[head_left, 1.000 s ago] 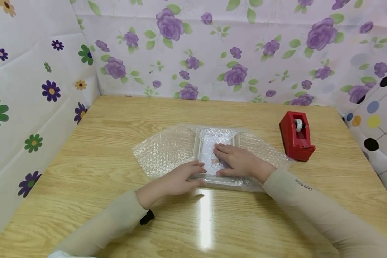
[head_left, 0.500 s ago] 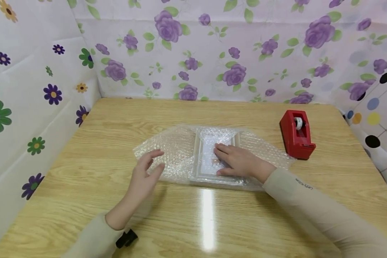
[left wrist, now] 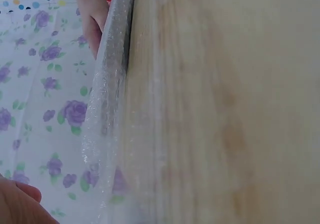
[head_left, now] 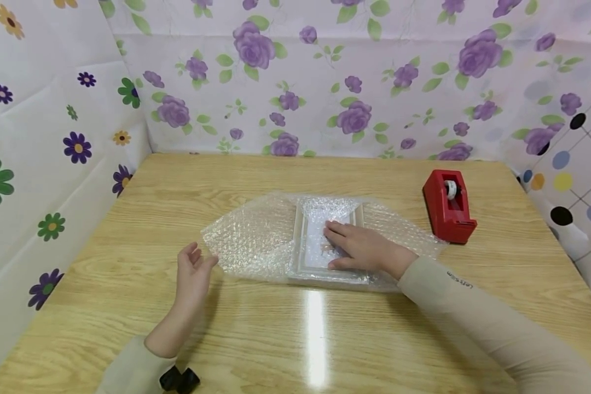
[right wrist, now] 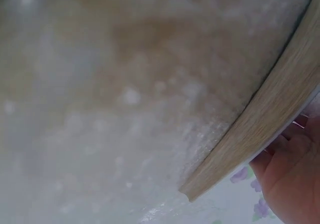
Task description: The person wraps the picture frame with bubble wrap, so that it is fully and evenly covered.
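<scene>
A pale picture frame (head_left: 299,241) lies on a sheet of bubble wrap (head_left: 256,238), with some wrap folded over its far and near ends. My right hand (head_left: 359,246) rests flat on the middle of the frame, fingers spread. Its hand (right wrist: 295,169) shows beside the frame's wooden edge (right wrist: 250,129) in the right wrist view. At the wrap's left corner is my left hand (head_left: 192,276), fingers loosely bent and thumb close to the edge; contact is unclear. In the left wrist view, part of this hand (left wrist: 20,199) appears apart from the wrap (left wrist: 102,94).
A red tape dispenser (head_left: 449,207) with a roll in it stands at the right, just beyond the wrap's right flap (head_left: 404,224). The wooden table (head_left: 256,345) meets flowered cloth (head_left: 285,82) at its back edge.
My left hand has left the frame's near left corner and moved left to the wrap's outer left corner. The right hand has stayed on the frame.
</scene>
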